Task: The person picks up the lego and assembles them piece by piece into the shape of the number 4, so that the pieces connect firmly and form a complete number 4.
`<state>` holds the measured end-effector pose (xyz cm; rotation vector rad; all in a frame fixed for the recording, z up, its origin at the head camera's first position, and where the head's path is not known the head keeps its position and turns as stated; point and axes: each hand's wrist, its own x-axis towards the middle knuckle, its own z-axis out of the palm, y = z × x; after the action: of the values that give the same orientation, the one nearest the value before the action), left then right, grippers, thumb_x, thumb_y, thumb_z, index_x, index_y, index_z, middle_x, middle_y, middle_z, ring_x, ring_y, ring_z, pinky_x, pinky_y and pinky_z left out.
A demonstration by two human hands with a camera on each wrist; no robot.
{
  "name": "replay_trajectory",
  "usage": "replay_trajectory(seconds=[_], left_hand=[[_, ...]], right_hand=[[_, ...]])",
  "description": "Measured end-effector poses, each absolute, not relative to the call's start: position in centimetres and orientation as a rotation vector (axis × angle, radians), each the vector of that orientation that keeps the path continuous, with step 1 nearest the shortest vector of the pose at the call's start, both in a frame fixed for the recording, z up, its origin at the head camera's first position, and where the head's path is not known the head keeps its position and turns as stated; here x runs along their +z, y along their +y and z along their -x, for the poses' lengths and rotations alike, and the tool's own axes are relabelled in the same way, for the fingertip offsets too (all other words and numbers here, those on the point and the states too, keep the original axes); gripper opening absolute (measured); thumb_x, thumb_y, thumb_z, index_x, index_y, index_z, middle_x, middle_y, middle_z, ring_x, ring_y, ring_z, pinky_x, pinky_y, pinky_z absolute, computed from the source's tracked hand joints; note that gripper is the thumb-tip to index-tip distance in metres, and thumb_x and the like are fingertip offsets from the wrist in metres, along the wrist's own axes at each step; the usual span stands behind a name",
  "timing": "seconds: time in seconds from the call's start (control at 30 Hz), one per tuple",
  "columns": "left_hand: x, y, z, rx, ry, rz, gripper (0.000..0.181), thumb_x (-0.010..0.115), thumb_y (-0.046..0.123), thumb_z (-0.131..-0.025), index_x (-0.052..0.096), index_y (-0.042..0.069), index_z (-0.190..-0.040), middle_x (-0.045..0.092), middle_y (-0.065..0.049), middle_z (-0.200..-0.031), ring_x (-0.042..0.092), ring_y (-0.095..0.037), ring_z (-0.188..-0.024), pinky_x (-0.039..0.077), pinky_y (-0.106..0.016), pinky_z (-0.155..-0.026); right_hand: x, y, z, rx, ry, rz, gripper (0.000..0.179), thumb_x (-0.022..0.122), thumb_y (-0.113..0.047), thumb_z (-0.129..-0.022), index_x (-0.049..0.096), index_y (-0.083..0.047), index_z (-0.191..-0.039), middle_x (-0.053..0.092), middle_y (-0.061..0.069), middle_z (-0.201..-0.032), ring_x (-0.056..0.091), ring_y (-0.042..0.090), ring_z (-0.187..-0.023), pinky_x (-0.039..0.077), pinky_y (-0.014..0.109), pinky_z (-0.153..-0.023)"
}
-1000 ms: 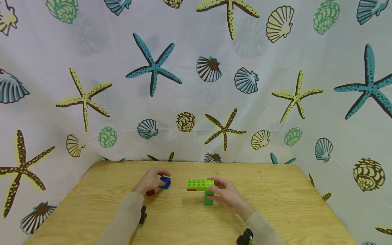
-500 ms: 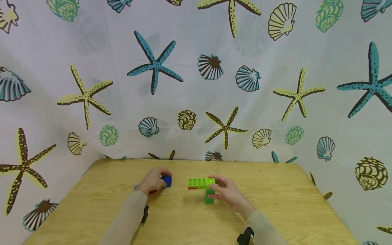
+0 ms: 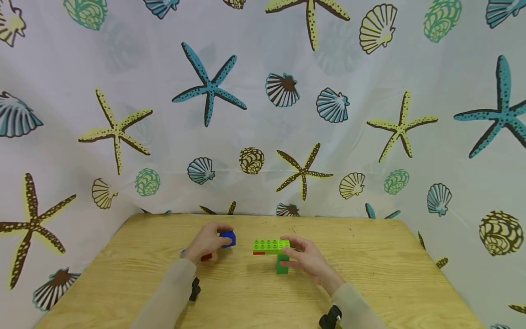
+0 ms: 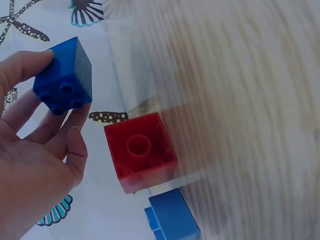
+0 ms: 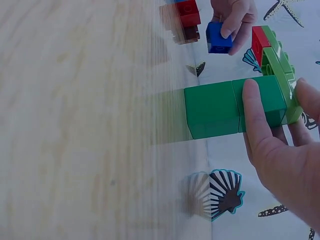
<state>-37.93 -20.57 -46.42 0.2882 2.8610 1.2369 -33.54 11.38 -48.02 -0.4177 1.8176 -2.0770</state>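
My left hand (image 3: 208,240) pinches a dark blue toy building brick (image 4: 62,75) between thumb and fingers; the brick's studs show in the left wrist view. My right hand (image 3: 310,260) holds a built structure at its right end. Two green bricks (image 5: 212,110) form its upright column, with the right thumb and fingers on either side. Across the top runs a row of lime-green bricks (image 3: 266,246), jutting out to the left. A red brick (image 5: 260,42) sits beneath that row's left end. The gap between the two hands is small.
Beneath the left wrist, a loose red brick (image 4: 140,152) lies on its side, hollow underside showing. A lighter blue brick (image 4: 175,215) lies beside it. The wooden table (image 3: 370,274) ends at a patterned curtain (image 3: 263,128) behind and at both sides.
My left hand has closed on the blue brick and shifted it slightly right and away. More of the loose red brick shows. The right hand and structure have stayed in place.
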Motion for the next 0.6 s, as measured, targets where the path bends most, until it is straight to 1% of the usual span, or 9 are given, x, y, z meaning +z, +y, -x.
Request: replay_trajectory(seconds=[0.13, 0.23, 0.33, 0.5, 0.6], left_hand=[[-46.1, -20.0, 37.6, 1.361, 2.846, -0.271, 0.038, 0.068, 0.009, -0.086, 0.068, 0.009, -0.124, 0.063, -0.013, -0.129, 0.061, -0.031, -0.115, 0.053, -0.045, -0.092], [-46.0, -19.6, 37.4, 1.473, 2.818, -0.239, 0.039, 0.069, 0.008, -0.084, 0.068, 0.01, -0.123, 0.061, -0.014, -0.131, 0.061, -0.032, -0.113, 0.054, -0.043, -0.09], [-46.1, -19.2, 37.1, 1.54, 2.818, -0.213, 0.039, 0.071, 0.008, -0.084, 0.068, 0.013, -0.123, 0.058, -0.014, -0.134, 0.061, -0.033, -0.113, 0.055, -0.044, -0.09], [-45.8, -18.3, 36.6, 1.598, 2.865, -0.252, 0.044, 0.073, 0.007, -0.083, 0.067, 0.015, -0.126, 0.054, -0.015, -0.138, 0.057, -0.036, -0.12, 0.052, -0.048, -0.094], [-45.4, -17.8, 36.3, 1.636, 2.868, -0.279, 0.047, 0.074, 0.007, -0.083, 0.064, 0.018, -0.129, 0.053, -0.015, -0.139, 0.058, -0.035, -0.119, 0.053, -0.047, -0.092]], right_hand=[[-48.0, 11.4, 33.6, -2.08, 1.819, 0.415, 0.05, 0.062, -0.016, -0.097, 0.046, -0.002, -0.143, 0.054, 0.01, -0.124, 0.06, 0.017, -0.108, 0.054, 0.042, -0.093], [-47.9, 11.4, 33.6, -2.081, 1.818, 0.419, 0.048, 0.061, -0.016, -0.097, 0.048, -0.003, -0.142, 0.054, 0.011, -0.125, 0.061, 0.017, -0.107, 0.054, 0.042, -0.092], [-47.9, 11.3, 33.6, -2.081, 1.822, 0.428, 0.048, 0.061, -0.016, -0.098, 0.048, -0.003, -0.142, 0.054, 0.012, -0.127, 0.061, 0.017, -0.107, 0.054, 0.042, -0.093], [-47.9, 11.3, 33.6, -2.073, 1.828, 0.417, 0.049, 0.062, -0.018, -0.097, 0.048, -0.003, -0.142, 0.052, 0.013, -0.129, 0.06, 0.017, -0.108, 0.054, 0.043, -0.093], [-47.8, 11.4, 33.6, -2.071, 1.826, 0.411, 0.049, 0.062, -0.018, -0.097, 0.048, -0.004, -0.142, 0.052, 0.013, -0.128, 0.06, 0.017, -0.107, 0.054, 0.043, -0.093]])
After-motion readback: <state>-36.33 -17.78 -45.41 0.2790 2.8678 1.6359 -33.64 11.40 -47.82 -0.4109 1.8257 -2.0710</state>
